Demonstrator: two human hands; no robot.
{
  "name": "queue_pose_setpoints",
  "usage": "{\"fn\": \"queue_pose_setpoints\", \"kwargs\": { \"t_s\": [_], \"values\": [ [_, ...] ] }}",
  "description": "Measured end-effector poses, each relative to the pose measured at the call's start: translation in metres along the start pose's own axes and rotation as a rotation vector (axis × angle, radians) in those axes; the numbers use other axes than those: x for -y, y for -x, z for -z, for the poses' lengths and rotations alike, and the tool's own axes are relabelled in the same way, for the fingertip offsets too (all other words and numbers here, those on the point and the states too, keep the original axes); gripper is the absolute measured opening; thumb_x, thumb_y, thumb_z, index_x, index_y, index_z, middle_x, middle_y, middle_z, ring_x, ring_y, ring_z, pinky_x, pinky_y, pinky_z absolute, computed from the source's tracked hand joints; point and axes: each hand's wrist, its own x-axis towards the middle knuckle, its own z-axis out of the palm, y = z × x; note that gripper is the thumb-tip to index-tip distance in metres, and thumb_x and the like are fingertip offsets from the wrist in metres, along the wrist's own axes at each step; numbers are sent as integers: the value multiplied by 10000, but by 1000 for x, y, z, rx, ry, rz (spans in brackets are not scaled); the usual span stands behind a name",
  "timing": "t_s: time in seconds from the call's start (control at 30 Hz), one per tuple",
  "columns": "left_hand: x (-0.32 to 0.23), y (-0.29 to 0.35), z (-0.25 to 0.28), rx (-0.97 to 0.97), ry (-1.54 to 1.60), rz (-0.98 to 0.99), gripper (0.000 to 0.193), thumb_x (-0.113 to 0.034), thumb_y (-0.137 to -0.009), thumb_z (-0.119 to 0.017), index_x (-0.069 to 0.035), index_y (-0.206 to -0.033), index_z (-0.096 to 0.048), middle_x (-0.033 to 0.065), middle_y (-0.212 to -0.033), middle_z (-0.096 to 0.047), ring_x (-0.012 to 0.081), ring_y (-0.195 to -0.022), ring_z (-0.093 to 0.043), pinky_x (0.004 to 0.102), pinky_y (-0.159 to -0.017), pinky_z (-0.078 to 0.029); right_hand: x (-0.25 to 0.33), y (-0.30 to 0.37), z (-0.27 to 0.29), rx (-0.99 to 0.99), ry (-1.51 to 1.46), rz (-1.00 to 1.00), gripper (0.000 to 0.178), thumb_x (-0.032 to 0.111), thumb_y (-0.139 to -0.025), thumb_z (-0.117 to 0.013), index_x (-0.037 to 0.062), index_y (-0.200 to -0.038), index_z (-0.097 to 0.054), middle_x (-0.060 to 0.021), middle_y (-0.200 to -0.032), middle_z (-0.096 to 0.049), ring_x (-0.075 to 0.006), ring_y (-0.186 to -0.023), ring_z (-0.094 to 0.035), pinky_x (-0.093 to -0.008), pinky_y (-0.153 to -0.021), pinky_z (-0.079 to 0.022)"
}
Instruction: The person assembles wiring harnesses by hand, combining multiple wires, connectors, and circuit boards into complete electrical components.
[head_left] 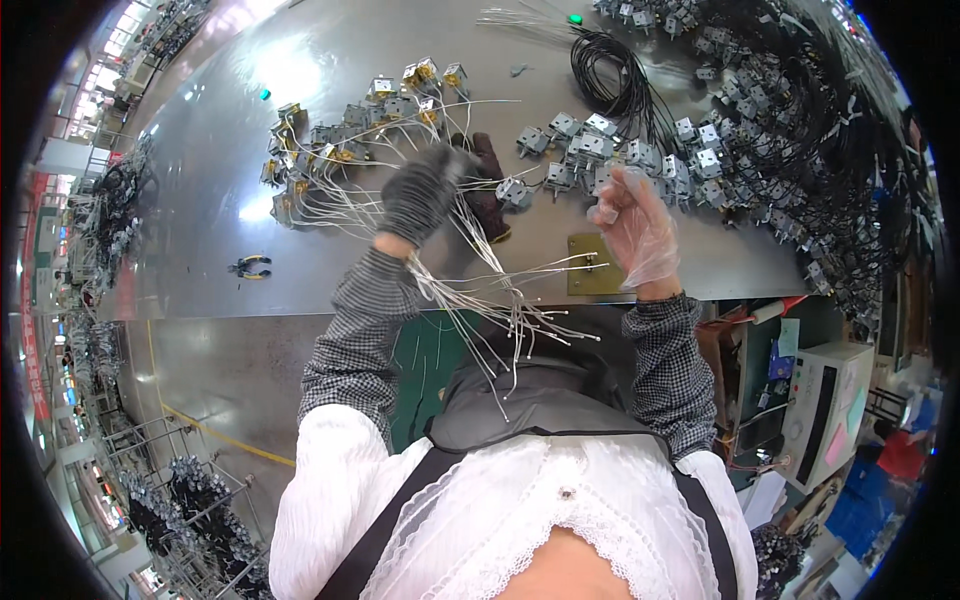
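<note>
My left hand (425, 195), in a grey striped glove, is closed above the table, its fingertips blurred. What it grips is hidden; a thin white wire runs from beside the fingers towards a small metal block (514, 193). Below the wrist, a bundle of white wires (515, 300) spreads over the table's front edge, loose ends towards my lap. These wires come from metal-and-yellow blocks (345, 155) on the left. My right hand (643, 235), in a clear plastic glove, is raised with loosely bent, parted fingers, nothing visible in them. It is nearest to grey metal blocks (590, 145).
A brown cloth or glove (488, 190) lies behind my left hand. Near the front edge are a brass-coloured plate (597, 268) and small yellow-handled pliers (250, 267). A black cable coil (610, 75) and a heap of black-wired blocks (800, 140) occupy the far right.
</note>
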Motion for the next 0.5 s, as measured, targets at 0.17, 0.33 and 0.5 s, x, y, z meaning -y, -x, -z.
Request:
{"fn": "queue_pose_setpoints", "kwargs": {
  "t_s": [0.17,0.33,0.5],
  "values": [
    [1,-14,32,-211,336,28,387,-362,-1075,-553,-11,-1068,-716,118,-937,-739,209,-875,-705,368,-803,-558,-19,-4,-11,35,803,-35,224,224,-1026,-656,48,-1149,-721,-22,-914,-714,-129,-777,-614,-271,-723,-501],
    [-17,-4,19,-150,488,-77,241,-227,-1062,-612,-17,-1122,-715,44,-947,-740,84,-802,-655,236,-705,-541,-80,-28,-7,442,1853,130,439,352,-852,-790,83,-1182,-680,-90,-966,-723,-256,-895,-705,-376,-796,-557],
    [-11,24,10,-144,591,24,213,-215,-1065,-605,-39,-1102,-719,14,-915,-718,71,-761,-627,236,-663,-525,-115,-34,-10,174,1719,147,347,218,-855,-749,66,-1153,-655,-162,-1069,-710,-338,-965,-702,-451,-850,-557]
  ]
}}
